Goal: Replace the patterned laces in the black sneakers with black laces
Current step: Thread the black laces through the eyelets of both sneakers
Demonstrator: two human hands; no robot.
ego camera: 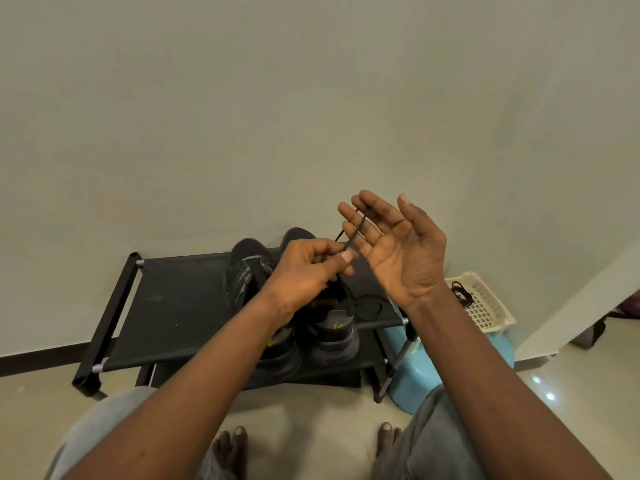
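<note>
Two black sneakers stand on the top shelf of a black shoe rack: the left sneaker and the right sneaker, partly hidden by my arms. My left hand pinches a black lace above the right sneaker. The lace runs up across the straight fingers of my right hand, which is held palm up. A loop of black lace lies on the shelf beside the right sneaker.
A cream plastic basket holding a bundle of dark laces sits on a blue stool right of the rack. The wall rises just behind the rack. My knees and bare feet are on the tiled floor below.
</note>
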